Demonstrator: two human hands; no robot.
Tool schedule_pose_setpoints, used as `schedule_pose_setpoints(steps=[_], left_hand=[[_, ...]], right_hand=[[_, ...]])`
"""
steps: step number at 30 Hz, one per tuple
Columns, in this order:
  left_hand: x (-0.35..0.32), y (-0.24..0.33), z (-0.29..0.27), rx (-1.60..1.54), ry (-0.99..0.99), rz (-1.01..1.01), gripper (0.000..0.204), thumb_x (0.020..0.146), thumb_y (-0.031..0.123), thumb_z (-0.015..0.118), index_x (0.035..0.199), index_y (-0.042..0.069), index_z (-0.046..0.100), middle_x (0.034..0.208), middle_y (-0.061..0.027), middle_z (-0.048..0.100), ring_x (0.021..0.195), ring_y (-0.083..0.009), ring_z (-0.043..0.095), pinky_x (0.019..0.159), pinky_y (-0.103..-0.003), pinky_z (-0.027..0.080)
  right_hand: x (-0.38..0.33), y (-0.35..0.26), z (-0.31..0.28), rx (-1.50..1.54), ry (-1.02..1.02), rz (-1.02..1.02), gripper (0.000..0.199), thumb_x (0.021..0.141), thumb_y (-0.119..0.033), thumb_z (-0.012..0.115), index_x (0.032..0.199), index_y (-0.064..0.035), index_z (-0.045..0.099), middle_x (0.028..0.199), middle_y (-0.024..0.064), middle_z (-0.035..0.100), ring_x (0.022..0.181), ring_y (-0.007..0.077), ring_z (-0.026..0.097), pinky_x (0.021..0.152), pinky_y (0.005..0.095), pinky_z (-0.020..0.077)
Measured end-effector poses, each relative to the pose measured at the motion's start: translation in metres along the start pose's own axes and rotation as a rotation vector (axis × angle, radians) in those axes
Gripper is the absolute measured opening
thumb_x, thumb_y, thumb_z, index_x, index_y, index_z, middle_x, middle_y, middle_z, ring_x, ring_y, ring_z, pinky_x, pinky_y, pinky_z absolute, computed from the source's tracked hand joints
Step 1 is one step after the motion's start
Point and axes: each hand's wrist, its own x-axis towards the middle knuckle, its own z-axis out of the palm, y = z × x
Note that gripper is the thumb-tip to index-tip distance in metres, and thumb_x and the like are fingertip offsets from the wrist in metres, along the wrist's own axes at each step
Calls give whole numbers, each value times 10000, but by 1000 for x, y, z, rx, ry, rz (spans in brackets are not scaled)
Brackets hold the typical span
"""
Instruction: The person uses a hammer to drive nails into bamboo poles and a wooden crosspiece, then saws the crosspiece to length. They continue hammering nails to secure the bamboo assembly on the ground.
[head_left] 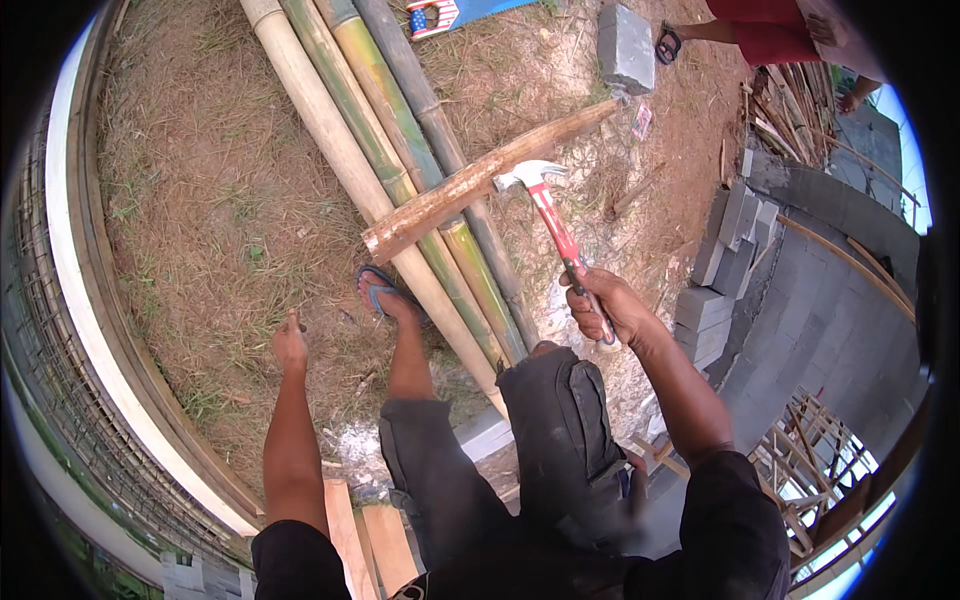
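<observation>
Right hand (603,303) clamped around red hammer (553,228) handle, steel head up, just beside wooden plank (478,183). Left hand (290,345) hanging low over dry grass, fingers curled together, perhaps pinching something small; cannot tell. Plank across bamboo poles (375,150). Farther, grey block (625,45).

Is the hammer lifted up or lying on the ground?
Lifted up. The right hand grips the hammer by its red handle, head raised near the wooden plank.

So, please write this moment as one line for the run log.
right hand: grips red hammer | left hand: free | wooden plank: lies across bamboo poles
</observation>
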Motion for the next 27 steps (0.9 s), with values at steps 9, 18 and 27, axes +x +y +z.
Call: schedule_pose_setpoints(steps=[9, 18, 27], left_hand=[[-54, -37, -105, 208, 0, 240, 456, 851, 416, 602, 772, -26, 684, 660, -129, 643, 623, -235, 576, 659, -363, 437], [-81, -125, -173, 226, -114, 289, 346, 842, 286, 633, 663, -10, 627, 553, -36, 552, 526, -99, 465, 518, -288, 381], [-99, -157, -311, 477, -97, 191, 360, 850, 268, 644, 662, -36, 601, 593, -56, 575, 564, -102, 477, 568, -282, 405]], right_hand=[[45, 99, 80, 168, 202, -270, 191, 927, -182, 519, 1017, -18, 479, 628, 27, 463, 417, 106, 452, 352, 270, 374], [80, 189, 169, 76, 586, -934, 333, 920, -289, 543, 983, 29, 466, 687, 55, 530, 592, 115, 523, 523, 251, 419], [281, 317, 218, 21, 921, -624, 383, 920, -380, 546, 969, -21, 423, 728, 40, 474, 637, 112, 501, 573, 257, 432]])
